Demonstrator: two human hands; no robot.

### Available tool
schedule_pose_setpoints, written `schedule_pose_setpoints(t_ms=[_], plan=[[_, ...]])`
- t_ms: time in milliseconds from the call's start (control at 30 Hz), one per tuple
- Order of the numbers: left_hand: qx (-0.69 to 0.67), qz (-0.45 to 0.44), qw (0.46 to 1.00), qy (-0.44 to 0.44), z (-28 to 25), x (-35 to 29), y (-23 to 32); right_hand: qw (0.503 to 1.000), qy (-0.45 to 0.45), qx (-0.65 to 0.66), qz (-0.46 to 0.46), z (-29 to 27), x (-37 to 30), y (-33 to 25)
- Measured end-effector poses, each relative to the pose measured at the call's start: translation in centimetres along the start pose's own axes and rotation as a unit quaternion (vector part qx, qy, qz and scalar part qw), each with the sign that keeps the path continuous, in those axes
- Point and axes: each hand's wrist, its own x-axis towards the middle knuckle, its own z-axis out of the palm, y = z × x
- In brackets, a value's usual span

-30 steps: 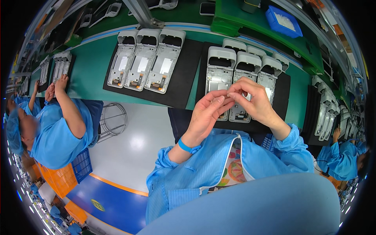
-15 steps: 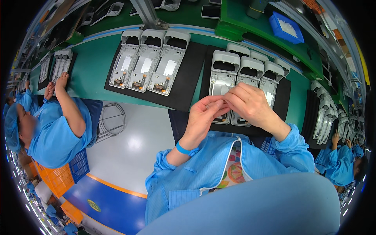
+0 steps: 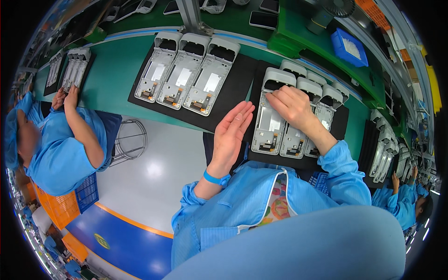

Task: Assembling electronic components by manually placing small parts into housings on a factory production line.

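Three white plastic housings lie side by side on a black mat in front of me. My right hand rests, fingers curled down, on the upper part of the leftmost housing; whether it pinches a small part is hidden. My left hand hovers flat with fingers straight and together, beside that housing's left edge, holding nothing. A blue band circles my left wrist. The middle housing and the right housing lie untouched.
A second black mat to the left carries three more white housings. A co-worker in a blue coat sits at my left beside a metal stool; another sits at my right. A green shelf with a blue bin runs behind.
My hands, held together in the air a second ago, have parted. The right hand has gone down onto the leftmost housing and the left hand has opened flat and dropped to the left.
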Motion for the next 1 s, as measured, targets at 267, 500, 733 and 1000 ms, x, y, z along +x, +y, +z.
schedule_pose_setpoints(t_ms=[267,500,733,1000], plan=[[-0.031,-0.021,0.999,-0.003,-0.2,0.1,0.2,0.998,-0.065,0.003,-0.013,-0.3,0.2,-0.1],[-0.039,-0.021,0.999,0.0,-0.4,-0.6,1.2,0.988,-0.156,0.018,0.01,-1.2,1.6,-0.5],[-0.054,0.103,0.991,0.07,-6.2,-3.6,6.6,0.768,-0.155,0.514,0.349,-2.9,2.5,-4.6],[-0.088,0.29,0.932,0.2,-13.8,-4.3,15.3,0.522,-0.23,0.634,0.523,-0.2,5.3,-6.3]])
